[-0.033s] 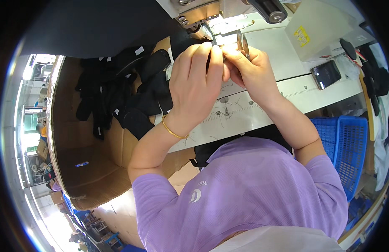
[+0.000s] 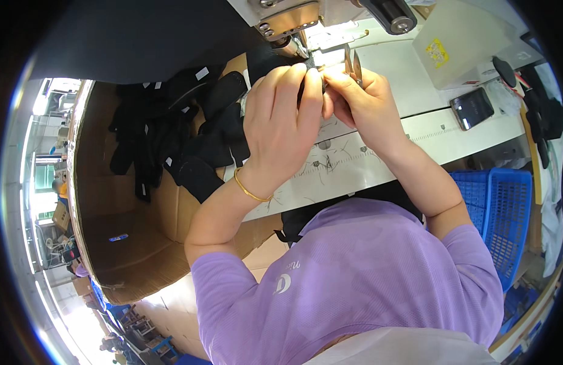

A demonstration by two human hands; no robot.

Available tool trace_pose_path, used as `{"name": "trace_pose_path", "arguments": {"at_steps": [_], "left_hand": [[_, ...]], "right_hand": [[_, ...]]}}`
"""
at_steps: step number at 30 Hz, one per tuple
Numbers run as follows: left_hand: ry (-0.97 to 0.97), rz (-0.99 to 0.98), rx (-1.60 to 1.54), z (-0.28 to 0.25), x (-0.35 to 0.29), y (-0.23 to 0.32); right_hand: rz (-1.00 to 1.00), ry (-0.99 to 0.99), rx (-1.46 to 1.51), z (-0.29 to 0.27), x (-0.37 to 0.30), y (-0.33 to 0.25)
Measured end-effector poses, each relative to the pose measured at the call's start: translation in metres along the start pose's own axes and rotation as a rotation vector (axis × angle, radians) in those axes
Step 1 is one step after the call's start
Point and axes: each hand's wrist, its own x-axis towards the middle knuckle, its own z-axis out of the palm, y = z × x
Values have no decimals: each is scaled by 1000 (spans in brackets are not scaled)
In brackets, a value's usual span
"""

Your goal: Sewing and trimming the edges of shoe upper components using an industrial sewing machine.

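Under the head of a sewing machine (image 2: 290,18), my two hands are close together. My left hand (image 2: 281,112), with a gold bangle at the wrist, has its fingers bent down over a piece of black cloth (image 2: 310,62). Only a small part of the cloth shows by the fingertips, close to the needle area. My right hand (image 2: 370,103) is closed around thread snips (image 2: 353,62), their blades sticking up past the fingers. Its thumb and forefinger meet the left fingertips at the cloth; their exact grip is hidden.
Left of the white machine table (image 2: 367,164), a large cardboard box (image 2: 135,267) holds several black fabric pieces (image 2: 208,155). A phone (image 2: 472,108) lies on the table's right part, near loose thread bits. Blue plastic baskets (image 2: 507,213) stand at the right.
My left hand has shifted very slightly toward me. A little more black cloth shows beyond its fingertips. My right hand and the snips have hardly moved.
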Motion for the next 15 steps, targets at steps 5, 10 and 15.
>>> {"name": "trace_pose_path", "arguments": {"at_steps": [5, 10, 15], "left_hand": [[14, -71, 111, -3, -10, -4], [41, -19, 108, 10, -3, -15], [-209, -425, -286, -24, -12, -38]], "right_hand": [[-43, -7, 24, -1, -3, 12], [-2, -112, 43, -6, -10, 7], [-106, -255, -299, -21, -20, 1]]}}
